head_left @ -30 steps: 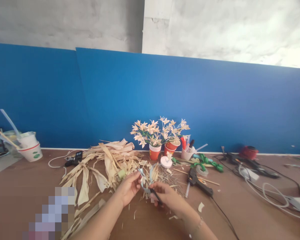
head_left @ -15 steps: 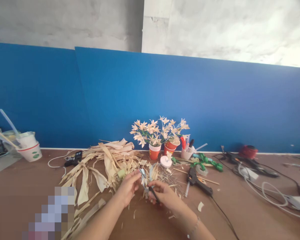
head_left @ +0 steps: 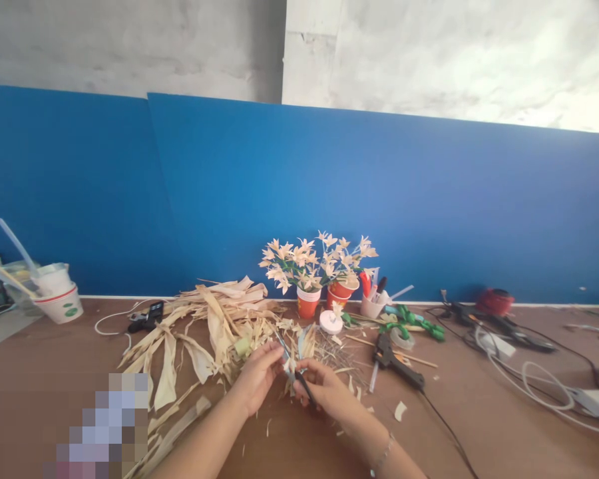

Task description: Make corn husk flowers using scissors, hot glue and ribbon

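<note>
My right hand (head_left: pixel 315 386) is closed around the dark handle of scissors (head_left: pixel 285 351), whose blades point up and to the left. Close beside it, my left hand (head_left: pixel 258 376) has its thumb and fingers pinched together; what they grip is too small to make out. A small pale flower-like piece (head_left: pixel 289 365) shows between the two hands, against the blades. Just beyond are dried husk scraps (head_left: pixel 307 342) and a heap of dried husks (head_left: pixel 214 309).
Red cups (head_left: pixel 307 306) hold pale husk flowers (head_left: pixel 304 259) at the back. A black glue gun (head_left: pixel 398 362) with a trailing cable lies on the brown table (head_left: pixel 479 412) at right. White cables (head_left: pixel 539 382) lie farther right. A white cup (head_left: pixel 60 301) stands far left.
The scissors have turned a little, and their blades show more clearly between my hands. My right hand has shifted very slightly left. More pale scraps show on the table beside my right hand.
</note>
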### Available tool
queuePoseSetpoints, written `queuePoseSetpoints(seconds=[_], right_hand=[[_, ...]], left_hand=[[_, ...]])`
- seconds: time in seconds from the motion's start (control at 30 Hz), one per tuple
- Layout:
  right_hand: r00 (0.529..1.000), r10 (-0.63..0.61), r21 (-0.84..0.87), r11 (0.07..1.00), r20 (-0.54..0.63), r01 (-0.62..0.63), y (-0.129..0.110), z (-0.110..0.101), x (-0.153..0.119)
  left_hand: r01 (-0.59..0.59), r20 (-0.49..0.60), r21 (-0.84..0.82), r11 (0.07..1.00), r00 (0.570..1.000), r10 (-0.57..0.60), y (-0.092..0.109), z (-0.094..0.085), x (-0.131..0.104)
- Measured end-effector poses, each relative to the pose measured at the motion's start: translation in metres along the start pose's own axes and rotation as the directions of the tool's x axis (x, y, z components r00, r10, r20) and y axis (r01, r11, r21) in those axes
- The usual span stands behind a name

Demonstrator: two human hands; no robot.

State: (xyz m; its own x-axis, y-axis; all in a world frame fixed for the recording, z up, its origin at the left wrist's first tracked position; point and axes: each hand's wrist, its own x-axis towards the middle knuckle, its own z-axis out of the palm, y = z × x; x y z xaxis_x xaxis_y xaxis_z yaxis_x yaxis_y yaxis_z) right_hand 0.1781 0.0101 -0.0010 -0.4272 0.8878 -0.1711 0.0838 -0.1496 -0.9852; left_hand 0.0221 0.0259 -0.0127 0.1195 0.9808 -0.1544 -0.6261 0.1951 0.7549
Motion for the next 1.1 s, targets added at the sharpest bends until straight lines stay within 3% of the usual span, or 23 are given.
queuePoseSetpoints(seconds=[0.53, 0.93, 1.1], right_hand=[[0.987, -0.161, 0.127, 0.978, -0.021, 0.163, 0.018, 0.003, 0.009], [0.992, -0.130, 0.102, 0.986, -0.004, 0.130, 0.004, 0.004, 0.003], [0.992, -0.127, 0.090, 0.988, 0.006, 0.126, 0.007, 0.002, 0.005]], left_hand=[[-0.023, -0.002, -0.002, 1.000, 1.000, 0.023, 0.001, 0.001, 0.001], [0.001, 0.070, 0.023, 1.000, 0.998, -0.003, 0.003, 0.002, -0.002], [0.004, 0.048, 0.022, 1.000, 0.999, -0.005, 0.004, 0.004, -0.003]])
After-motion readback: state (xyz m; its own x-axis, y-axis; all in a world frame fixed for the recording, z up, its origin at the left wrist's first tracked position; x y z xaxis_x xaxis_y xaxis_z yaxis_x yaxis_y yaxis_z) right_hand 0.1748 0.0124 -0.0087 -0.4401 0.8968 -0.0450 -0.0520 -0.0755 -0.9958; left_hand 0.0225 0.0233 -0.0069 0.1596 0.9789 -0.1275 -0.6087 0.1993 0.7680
